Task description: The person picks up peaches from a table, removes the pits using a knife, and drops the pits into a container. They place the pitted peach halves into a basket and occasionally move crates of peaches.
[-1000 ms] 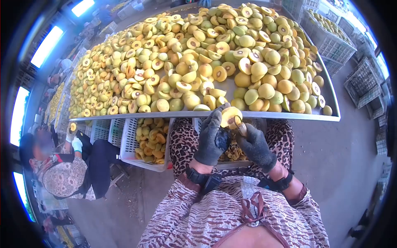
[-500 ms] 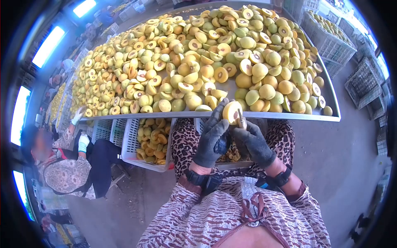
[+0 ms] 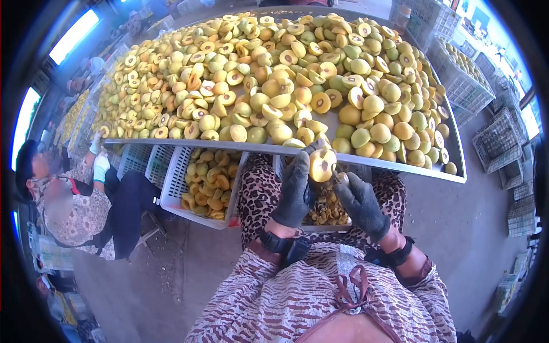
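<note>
My left hand [image 3: 295, 188], in a dark grey glove, holds a halved yellow fruit [image 3: 323, 164] with its cut face and brown centre toward me, just off the tray's front edge. Close to its right, my right hand [image 3: 362, 207], gloved too, has its fingers closed around a small metal tool [image 3: 342, 178], mostly hidden by the fingers. Beyond both hands a wide metal tray [image 3: 229, 143] bears a heap of halved fruits [image 3: 274, 88]. Below the hands, between my knees, is a container of brown and yellow scraps [image 3: 327, 208].
A white crate [image 3: 173, 186] of fruit halves [image 3: 210, 182] stands under the tray, left of my legs. Farther left sits a co-worker [image 3: 86, 206] in white gloves at the tray's corner. Stacked crates [image 3: 460, 80] stand beyond the tray's right side, with more crates [image 3: 497, 140] at the far right.
The tool has come away from the fruit's centre, and my right hand has moved slightly down and right. The fruit's cut face has turned more toward me. The view has shifted a little.
</note>
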Demonstrator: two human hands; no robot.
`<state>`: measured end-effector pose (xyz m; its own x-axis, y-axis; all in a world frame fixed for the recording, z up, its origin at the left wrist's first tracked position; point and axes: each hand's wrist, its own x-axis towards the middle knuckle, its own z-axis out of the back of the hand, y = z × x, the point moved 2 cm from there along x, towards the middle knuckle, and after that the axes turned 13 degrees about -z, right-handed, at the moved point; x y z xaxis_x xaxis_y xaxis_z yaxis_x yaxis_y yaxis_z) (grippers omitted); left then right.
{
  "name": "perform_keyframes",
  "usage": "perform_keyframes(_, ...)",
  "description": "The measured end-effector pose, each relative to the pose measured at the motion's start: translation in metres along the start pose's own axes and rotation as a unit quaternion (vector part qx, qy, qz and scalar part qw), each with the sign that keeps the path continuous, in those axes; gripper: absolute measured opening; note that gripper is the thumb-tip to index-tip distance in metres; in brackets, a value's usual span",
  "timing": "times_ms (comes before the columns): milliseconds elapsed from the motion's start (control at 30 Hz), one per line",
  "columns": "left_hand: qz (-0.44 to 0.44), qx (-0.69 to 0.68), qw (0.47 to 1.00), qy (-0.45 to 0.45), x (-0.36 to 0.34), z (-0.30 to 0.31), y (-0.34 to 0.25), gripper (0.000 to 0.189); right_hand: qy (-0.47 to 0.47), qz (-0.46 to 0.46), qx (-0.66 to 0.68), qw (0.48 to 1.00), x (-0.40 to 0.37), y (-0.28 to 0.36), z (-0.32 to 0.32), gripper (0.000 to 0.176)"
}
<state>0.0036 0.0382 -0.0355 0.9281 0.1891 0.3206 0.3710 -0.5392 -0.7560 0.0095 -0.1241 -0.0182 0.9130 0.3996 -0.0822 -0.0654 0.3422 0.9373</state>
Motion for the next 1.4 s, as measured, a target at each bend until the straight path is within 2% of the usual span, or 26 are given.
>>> perform_keyframes(33, -0.023, 0.076, 0.997, -0.004, 0.001, 0.001, -0.001, 0.063, 0.001, 0.002, -0.001, 1.0, 0.002, 0.001, -0.002, 0.023)
perform_keyframes(100, -0.014, 0.053, 0.998, -0.029, -0.001, 0.001, -0.001, 0.059, -0.024, 0.036, -0.077, 0.996, 0.001, 0.001, -0.007, 0.023)
perform_keyframes(167, -0.003, 0.034, 0.998, -0.051, -0.002, 0.0, -0.005, 0.057, -0.02, 0.04, -0.075, 0.996, 0.001, -0.002, -0.011, 0.023)
perform_keyframes(267, 0.017, 0.138, 0.986, -0.09, 0.0, -0.002, -0.012, 0.058, -0.027, 0.056, -0.081, 0.995, 0.003, 0.003, -0.012, 0.023)
perform_keyframes(433, -0.005, 0.123, 0.987, -0.107, 0.002, 0.001, 0.003, 0.052, -0.04, 0.049, -0.086, 0.994, 0.01, -0.001, -0.018, 0.021)
perform_keyframes(533, -0.035, 0.115, 0.983, -0.138, 0.004, 0.004, 0.013, 0.05, -0.03, 0.043, -0.029, 0.998, 0.016, 0.0, -0.019, 0.021)
perform_keyframes(667, -0.05, 0.124, 0.974, -0.183, -0.003, 0.006, 0.02, 0.05, -0.028, 0.054, -0.078, 0.995, 0.01, 0.002, -0.018, 0.022)
perform_keyframes(800, -0.033, 0.1, 0.986, -0.133, -0.006, -0.002, 0.018, 0.056, -0.05, 0.052, -0.055, 0.996, 0.001, -0.007, -0.024, 0.024)
perform_keyframes(900, -0.034, 0.147, 0.978, -0.141, -0.007, -0.001, 0.018, 0.056, -0.012, 0.01, 0.012, 1.0, 0.002, -0.013, -0.024, 0.024)
perform_keyframes(1000, -0.051, 0.2, 0.973, -0.104, -0.008, -0.001, 0.015, 0.056, -0.024, 0.037, 0.009, 0.999, 0.002, -0.011, -0.026, 0.022)
perform_keyframes(1033, -0.051, 0.199, 0.973, -0.106, -0.009, -0.001, 0.015, 0.056, -0.023, 0.037, 0.007, 0.999, 0.003, -0.014, -0.025, 0.022)
perform_keyframes(1100, -0.05, 0.104, 0.983, -0.14, -0.008, -0.004, 0.017, 0.055, -0.03, 0.084, -0.107, 0.99, 0.009, -0.017, -0.021, 0.022)
perform_keyframes(1267, -0.057, 0.115, 0.984, -0.12, -0.007, 0.0, 0.009, 0.056, -0.081, 0.061, -0.037, 0.994, -0.002, -0.002, -0.03, 0.014)
perform_keyframes(1333, -0.027, 0.086, 0.986, -0.139, -0.008, 0.004, 0.011, 0.058, -0.098, 0.058, -0.031, 0.993, -0.004, 0.002, -0.029, 0.014)
perform_keyframes(1400, -0.02, 0.087, 0.985, -0.148, -0.007, 0.005, 0.009, 0.058, -0.085, 0.103, -0.057, 0.989, -0.008, 0.011, -0.027, 0.021)
